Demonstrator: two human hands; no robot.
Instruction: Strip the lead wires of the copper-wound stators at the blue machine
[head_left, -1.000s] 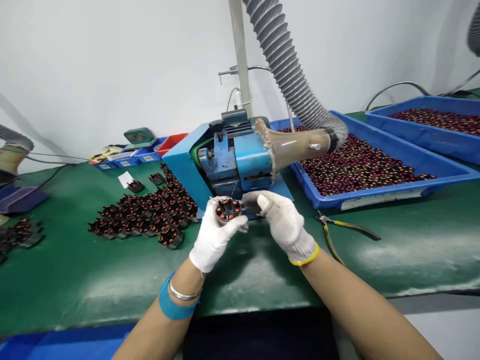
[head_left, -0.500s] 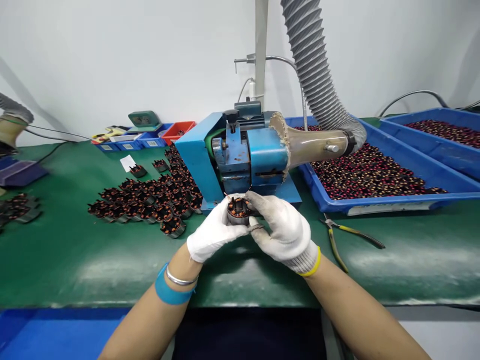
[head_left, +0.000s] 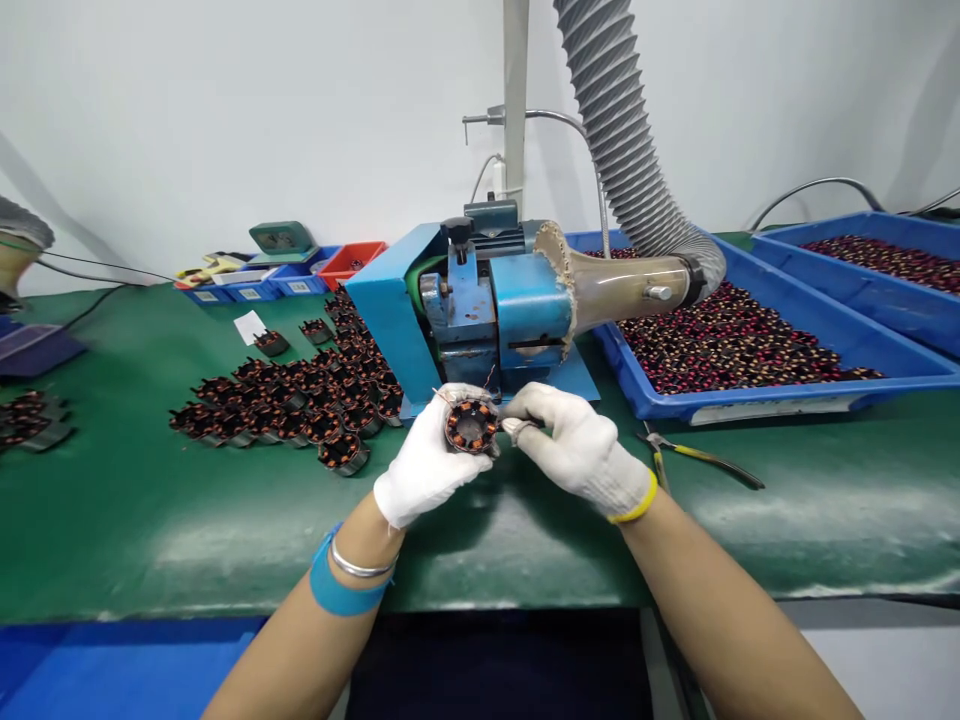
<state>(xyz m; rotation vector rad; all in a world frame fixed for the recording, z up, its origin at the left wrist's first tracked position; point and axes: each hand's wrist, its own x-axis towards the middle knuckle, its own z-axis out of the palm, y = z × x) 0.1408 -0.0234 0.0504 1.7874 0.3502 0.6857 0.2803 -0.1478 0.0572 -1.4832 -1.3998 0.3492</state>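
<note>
In my gloved left hand (head_left: 435,455) is a round motor stator (head_left: 450,436), black with copper windings in a ring. Its open face is tilted toward me, and thin copper wire ends stick up from its far edge. My gloved right hand (head_left: 574,435) is pinched closed just right of the stator, around something dark and thin at the fingertips; I cannot make out what it is. Just beyond both hands stands a blue belt machine (head_left: 469,310) with a motor and a clear brown duct (head_left: 626,290).
Several wound stators (head_left: 300,385) are massed left of the machine. A blue tray (head_left: 795,395) full of small dark parts stands at the right, with pliers (head_left: 709,460) in front of it. Small blue and red bins (head_left: 352,262) sit at the back. A grey hose (head_left: 615,120) hangs above.
The stator has tipped so that its open face turns toward me. My right hand has moved slightly right, off the stator's rim, and its fingers have closed into a pinch.
</note>
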